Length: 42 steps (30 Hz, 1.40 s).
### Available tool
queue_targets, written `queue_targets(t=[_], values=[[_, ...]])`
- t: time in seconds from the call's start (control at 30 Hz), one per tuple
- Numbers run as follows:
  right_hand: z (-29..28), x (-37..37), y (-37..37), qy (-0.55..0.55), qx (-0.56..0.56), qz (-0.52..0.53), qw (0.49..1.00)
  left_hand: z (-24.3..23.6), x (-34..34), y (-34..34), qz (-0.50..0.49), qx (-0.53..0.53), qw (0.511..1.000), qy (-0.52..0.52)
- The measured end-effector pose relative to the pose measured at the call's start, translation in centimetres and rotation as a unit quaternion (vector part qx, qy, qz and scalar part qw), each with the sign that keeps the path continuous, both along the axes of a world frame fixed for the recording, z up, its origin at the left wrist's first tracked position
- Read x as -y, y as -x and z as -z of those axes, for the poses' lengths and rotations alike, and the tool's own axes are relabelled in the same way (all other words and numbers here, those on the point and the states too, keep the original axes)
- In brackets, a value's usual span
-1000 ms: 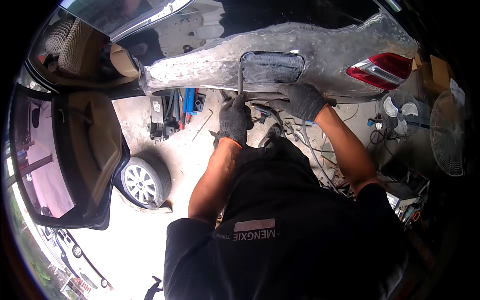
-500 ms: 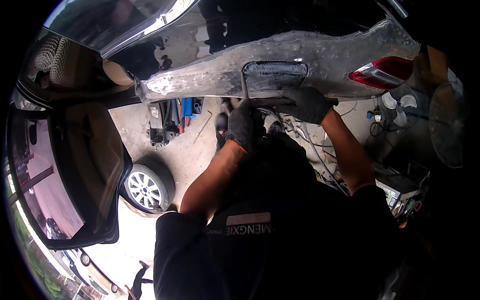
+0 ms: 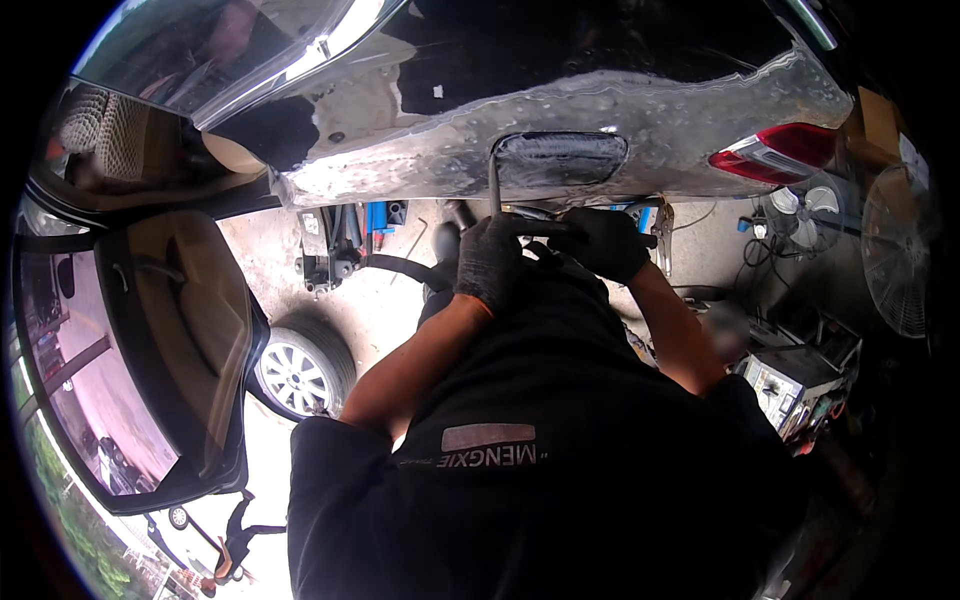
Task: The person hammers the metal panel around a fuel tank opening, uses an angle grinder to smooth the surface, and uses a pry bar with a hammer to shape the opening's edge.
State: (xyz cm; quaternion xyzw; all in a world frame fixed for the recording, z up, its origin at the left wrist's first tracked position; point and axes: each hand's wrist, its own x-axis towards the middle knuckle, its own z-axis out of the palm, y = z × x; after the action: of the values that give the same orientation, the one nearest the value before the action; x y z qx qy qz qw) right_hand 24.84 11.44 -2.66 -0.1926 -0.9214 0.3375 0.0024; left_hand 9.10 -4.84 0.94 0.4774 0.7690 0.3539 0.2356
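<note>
Both my hands wear dark gloves and grip a bent metal pry bar [image 3: 495,187]. My left hand [image 3: 485,258] is closed round it near the bend. My right hand [image 3: 605,243] is wrapped round its dark, level handle part, farther right. From my left hand the bar's thin end rises to the left edge of a rounded dark recess or cover [image 3: 562,160], dusted with white, in the car's side panel. Whether the tip is hooked in or only touches cannot be made out. The surrounding car panel [image 3: 400,165] is sanded to bare grey, with black paint above it.
A red-and-clear tail light [image 3: 775,152] sits at the panel's right end. An open car door [image 3: 180,330] stands at left, beside a loose wheel [image 3: 300,372]. Tools [image 3: 335,240] lie on the floor below the panel. Fans [image 3: 895,250] and a cluttered cart [image 3: 795,385] are at right.
Both hands have come a little back from the panel toward my body, still on the bar. Its thin end stays at the recess's left edge. My view has shifted slightly.
</note>
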Motion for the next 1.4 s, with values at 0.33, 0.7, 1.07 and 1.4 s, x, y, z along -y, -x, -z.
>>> queue_targets(t=[0.33,0.7,1.07,1.4], values=[[3.7,1.2,-0.4,0.046,-0.020,0.022,0.998,0.0,-0.5,-0.6,-0.055,0.060,0.996,0.030],[-1.1,-0.7,0.4,-0.040,0.005,-0.044,0.998,-0.8,0.5,-1.5,-0.100,0.137,0.982,0.087],[0.9,-1.0,-0.2,-0.027,0.061,-0.066,0.996,3.3,0.4,-2.2,-0.062,0.073,0.995,0.026],[-2.4,-2.9,1.7,-0.110,0.080,-0.121,0.983,5.7,-0.1,-2.4,-0.097,0.067,0.992,0.044]])
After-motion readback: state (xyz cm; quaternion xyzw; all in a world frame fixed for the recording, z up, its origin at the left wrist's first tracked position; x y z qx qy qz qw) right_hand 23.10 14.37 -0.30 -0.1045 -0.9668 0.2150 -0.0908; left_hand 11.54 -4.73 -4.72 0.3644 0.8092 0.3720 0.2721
